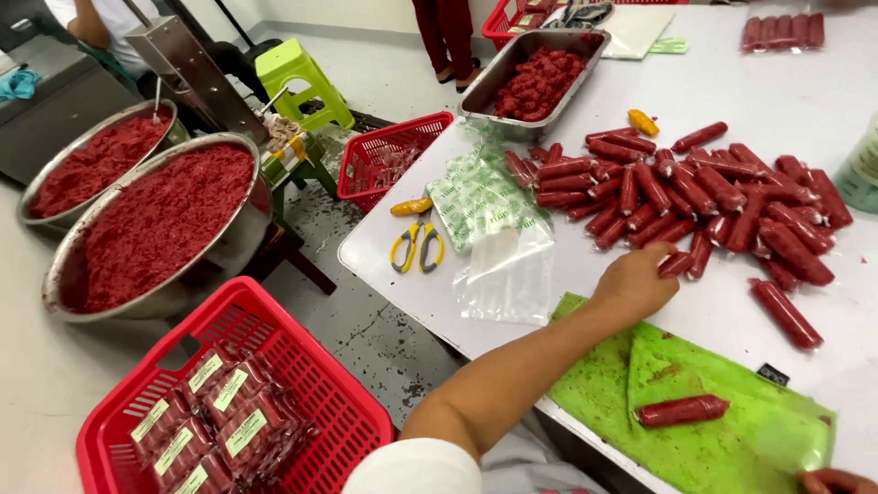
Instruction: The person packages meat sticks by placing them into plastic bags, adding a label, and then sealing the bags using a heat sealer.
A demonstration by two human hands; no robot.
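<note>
At six o'clock, closest to the person, lies a green mat on the white table. One red sausage rests alone on it, maybe set apart from the rest. At five o'clock, in the bottom corner, only the tip of the right hand shows, so one cannot tell how its fingers are.

The left arm stretches across to about one o'clock. The left hand lies at the edge of the sausage pile, and its fingers curl around one small sausage, which it seems to be picking out. The pile holds too many to count well, surely more than thirty, all lying loose and touching.

At eight o'clock, low on the floor, sits a red basket with about six labelled packs inside. It stands just beside the table, likely so packs can drop in easily.

At eleven o'clock on the table lie clear bags and yellow scissors, close to the hand.

At ten o'clock stand two big metal bowls full of red minced meat.

At twelve o'clock, far off, sits one metal tray of red meat pieces, and a second red basket hangs off the table edge.
</note>
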